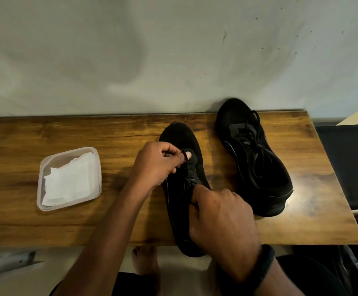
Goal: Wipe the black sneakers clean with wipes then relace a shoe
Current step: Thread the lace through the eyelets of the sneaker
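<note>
Two black sneakers stand on a wooden table [24, 221], toes toward the wall. The near sneaker [180, 137] lies under both my hands, its heel over the table's front edge. My left hand [154, 165] pinches a black lace [185, 161] near the lowest eyelets, the thumb pressed on it. My right hand [223, 218] grips the lacing and tongue area further back. The far sneaker [257, 167] sits to the right, laced, its lace ends loose on top. Whether the right hand holds a lace end is hidden by the fingers.
A clear plastic tub [45, 167] with white wipes [69, 180] sits at the table's left. A pale wall rises right behind the table. A dark chair or cloth [349, 163] lies past the table's right edge. A bare foot [144, 259] shows below the front edge.
</note>
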### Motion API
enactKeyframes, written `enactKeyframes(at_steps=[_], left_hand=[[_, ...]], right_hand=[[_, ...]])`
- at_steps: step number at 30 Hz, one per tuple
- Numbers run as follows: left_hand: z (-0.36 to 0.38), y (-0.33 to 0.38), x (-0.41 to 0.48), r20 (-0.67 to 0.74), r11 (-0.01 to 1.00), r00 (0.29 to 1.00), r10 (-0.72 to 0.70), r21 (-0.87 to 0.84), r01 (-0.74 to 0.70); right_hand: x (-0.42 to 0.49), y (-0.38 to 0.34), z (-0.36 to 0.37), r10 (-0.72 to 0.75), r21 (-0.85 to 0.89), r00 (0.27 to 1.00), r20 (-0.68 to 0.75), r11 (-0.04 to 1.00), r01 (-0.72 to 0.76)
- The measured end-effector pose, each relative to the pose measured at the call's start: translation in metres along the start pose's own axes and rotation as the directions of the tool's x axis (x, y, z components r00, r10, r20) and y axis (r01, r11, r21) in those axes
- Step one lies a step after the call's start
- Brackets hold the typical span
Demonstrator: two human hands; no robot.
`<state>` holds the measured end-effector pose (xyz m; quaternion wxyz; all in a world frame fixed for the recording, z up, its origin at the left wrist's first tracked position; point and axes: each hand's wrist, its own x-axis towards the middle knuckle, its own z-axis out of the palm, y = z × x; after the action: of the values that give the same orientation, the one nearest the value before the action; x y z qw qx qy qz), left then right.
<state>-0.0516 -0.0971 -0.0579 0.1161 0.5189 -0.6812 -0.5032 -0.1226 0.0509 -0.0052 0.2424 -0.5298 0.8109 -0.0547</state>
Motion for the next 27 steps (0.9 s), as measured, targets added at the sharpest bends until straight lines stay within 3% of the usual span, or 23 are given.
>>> enactKeyframes(at_steps=[3, 12, 18, 22, 25, 27], left_hand=[[-0.008, 0.007, 0.012, 0.083, 0.999, 0.996, -0.04, 0.006, 0.039], [-0.008, 0.011, 0.011, 0.129, 0.98, 0.992, -0.007, 0.196, -0.018], [-0.019, 0.026, -0.013, -0.027, 0.927, 0.98, 0.198, 0.33, -0.178], [-0.01, 0.016, -0.032, -0.056, 0.901, 0.977, 0.205, 0.4, -0.166], [-0.004, 0.002, -0.062, -0.169, 0.944, 0.977, 0.131, 0.321, -0.071], [0.001, -0.005, -0.089, -0.116, 0.967, 0.993, -0.001, 0.252, 0.03]], right_hand=[[0.002, 0.002, 0.001, -0.003, 0.003, 1.0, -0.004, 1.0, 0.003], [0.001, 0.006, 0.007, -0.016, 0.025, 0.999, -0.039, 1.0, 0.017], [0.002, 0.01, 0.007, -0.018, 0.114, 0.991, -0.129, 0.993, 0.033], [0.005, 0.017, 0.014, -0.064, 0.109, 0.985, -0.159, 0.991, 0.081], [0.009, 0.039, 0.011, -0.008, 0.269, 0.946, -0.323, 0.958, 0.099], [0.014, 0.064, -0.002, 0.094, 0.319, 0.842, -0.531, 0.943, 0.096]])
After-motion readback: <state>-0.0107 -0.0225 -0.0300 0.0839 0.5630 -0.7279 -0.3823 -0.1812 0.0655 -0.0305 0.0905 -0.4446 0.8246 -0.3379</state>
